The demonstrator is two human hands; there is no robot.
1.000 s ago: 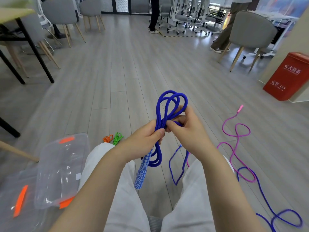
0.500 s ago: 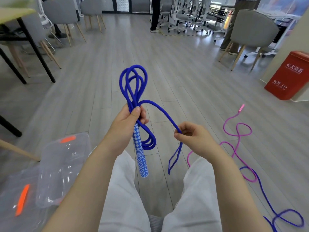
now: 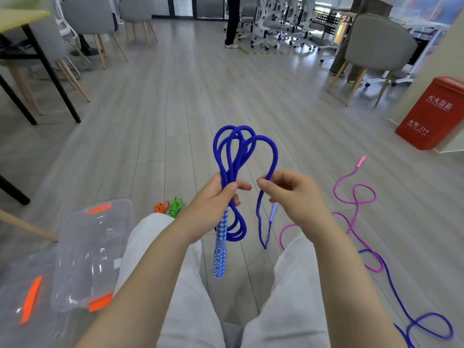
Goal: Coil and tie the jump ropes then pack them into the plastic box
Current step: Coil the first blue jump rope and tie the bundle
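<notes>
From the head view, the person sits with both forearms out over white-trousered knees. The left hand (image 3: 213,199) has its grip wrapped round the bundled loops of the blue jump rope (image 3: 234,156), thumb laid across the strands; the loops stand up above the fist and more hang below it. The rope's patterned blue-and-white handle (image 3: 220,249) dangles straight down from that fist, between the knees. The right hand (image 3: 293,194) sits just beside the left, apart from it, its grip a pinch of curled fingers on the outermost loop, which arches over from the bundle. Below this hand a slack length of rope hangs down, with the second handle (image 3: 273,211) small and partly hidden behind the fingers.

On the floor (image 3: 175,101), beside the left knee, lies the clear plastic box (image 3: 82,247) with orange latches, its lid (image 3: 22,297) lying nearer the lower left corner of the view. Just beyond the knee rest a small orange coil (image 3: 162,206) and a green coil (image 3: 177,204), touching or nearly so. To the right a pink jump rope (image 3: 354,197) snakes loose across the floor, running on into a purple rope (image 3: 426,325) near the lower right. A red bin (image 3: 431,114) stands at the far right.
</notes>
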